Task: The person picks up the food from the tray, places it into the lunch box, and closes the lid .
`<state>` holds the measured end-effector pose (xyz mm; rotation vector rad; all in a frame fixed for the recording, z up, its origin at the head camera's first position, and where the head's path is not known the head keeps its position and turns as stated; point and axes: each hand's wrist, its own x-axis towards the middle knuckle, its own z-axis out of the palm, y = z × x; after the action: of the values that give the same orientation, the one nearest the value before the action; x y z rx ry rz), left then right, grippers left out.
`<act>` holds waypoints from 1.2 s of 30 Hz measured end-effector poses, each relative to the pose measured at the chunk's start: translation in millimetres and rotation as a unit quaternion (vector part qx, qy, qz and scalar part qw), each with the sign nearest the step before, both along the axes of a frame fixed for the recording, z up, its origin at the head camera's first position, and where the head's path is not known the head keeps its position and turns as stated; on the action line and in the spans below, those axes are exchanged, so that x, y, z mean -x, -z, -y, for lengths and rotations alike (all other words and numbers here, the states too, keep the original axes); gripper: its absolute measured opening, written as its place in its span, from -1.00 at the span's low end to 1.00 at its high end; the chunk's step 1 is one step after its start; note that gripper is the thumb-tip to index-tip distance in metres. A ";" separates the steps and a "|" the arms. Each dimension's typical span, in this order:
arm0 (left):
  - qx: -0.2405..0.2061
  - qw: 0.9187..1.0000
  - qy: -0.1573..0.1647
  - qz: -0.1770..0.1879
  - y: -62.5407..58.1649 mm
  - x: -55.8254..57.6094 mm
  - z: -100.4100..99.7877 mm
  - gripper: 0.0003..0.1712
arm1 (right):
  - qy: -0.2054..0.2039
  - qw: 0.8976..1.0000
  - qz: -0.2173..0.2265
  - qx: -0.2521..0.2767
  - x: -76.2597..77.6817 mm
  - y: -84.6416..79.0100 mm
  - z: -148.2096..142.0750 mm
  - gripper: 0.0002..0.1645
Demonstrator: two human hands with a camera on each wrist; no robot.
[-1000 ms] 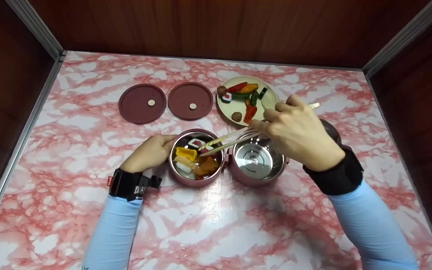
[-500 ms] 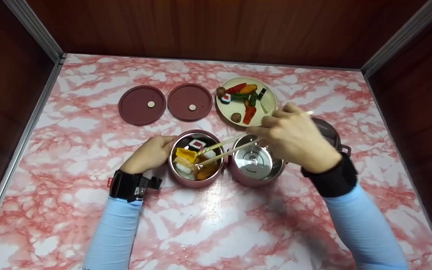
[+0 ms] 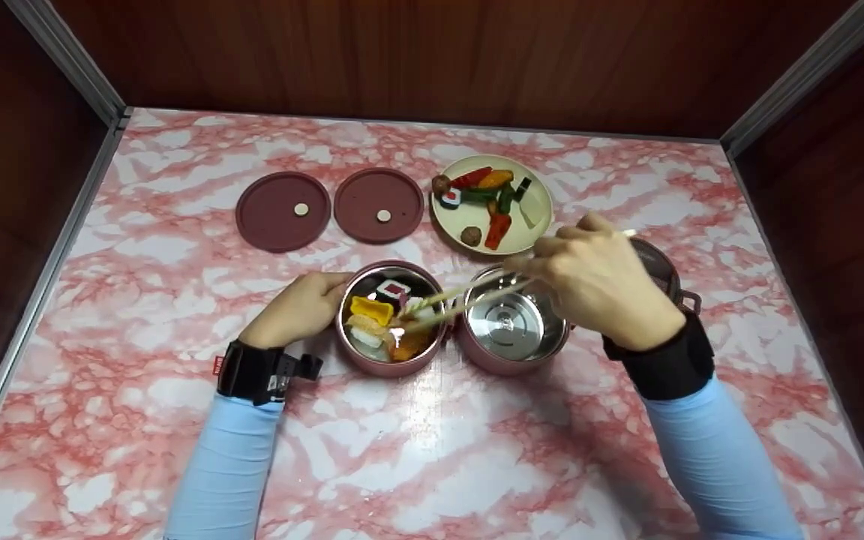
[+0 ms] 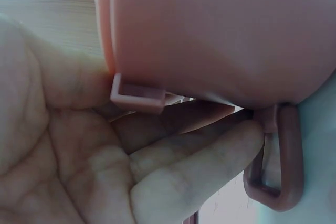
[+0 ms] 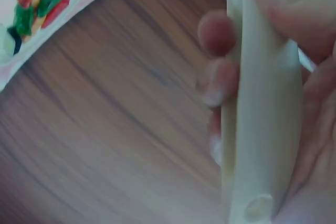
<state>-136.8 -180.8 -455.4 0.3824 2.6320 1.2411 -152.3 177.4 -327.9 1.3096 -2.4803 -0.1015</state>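
Note:
My left hand (image 3: 297, 307) rests against the side of a pink steel-lined food pot (image 3: 353, 356); in the left wrist view its fairly straight fingers (image 4: 194, 177) touch the outer wall and a handle (image 4: 289, 166). My right hand (image 3: 589, 281) holds a pair of pale chopsticks (image 3: 469, 300), their blurred tips down inside that pot. The pot contains a sushi roll (image 3: 393, 289), a yellow tray-shaped piece (image 3: 370, 309), a tan-and-white piece (image 3: 366, 332) and orange-brown pieces (image 3: 415, 343). Whether the tips grip anything is unclear. In the right wrist view, fingers and thumb wrap the chopsticks (image 5: 268, 114).
A second steel-lined pot (image 3: 507, 360) without food stands to the right, under the right hand. Behind are two dark red lids (image 3: 267, 217) and a cream plate (image 3: 451, 229) of toy food. A dark, handled container (image 3: 657, 266) is partly hidden by the right hand.
The chopsticks' tips shifted within the left pot, and spread wider half a second ago. A white piece shows at the pot's right side. My left hand has stayed put.

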 end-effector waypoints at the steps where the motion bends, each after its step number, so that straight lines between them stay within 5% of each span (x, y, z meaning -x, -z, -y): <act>1: 0.000 1.000 -0.001 -0.002 0.5 0.1 0.4 -0.65 | -0.007 1.000 0.003 -0.004 -0.3 0.6 1.3 -0.62; 12: 0.002 1.000 -0.004 0.006 -1.1 0.2 -0.9 -0.63 | 0.048 0.998 -0.006 0.035 5.0 -1.9 -5.9 -0.58; 24: -0.004 1.000 -0.001 0.009 -2.4 -0.6 -1.1 -0.63 | 0.018 0.998 0.055 0.007 5.4 13.3 8.3 -0.59; 36: -0.005 1.000 -0.003 0.005 -0.1 -1.1 0.3 -0.64 | -0.035 0.999 -0.016 0.005 10.6 14.2 13.7 -0.63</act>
<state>-135.6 -181.1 -455.3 0.3694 2.6214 1.2557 -162.9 163.7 -342.1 1.3778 -2.4033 -0.0908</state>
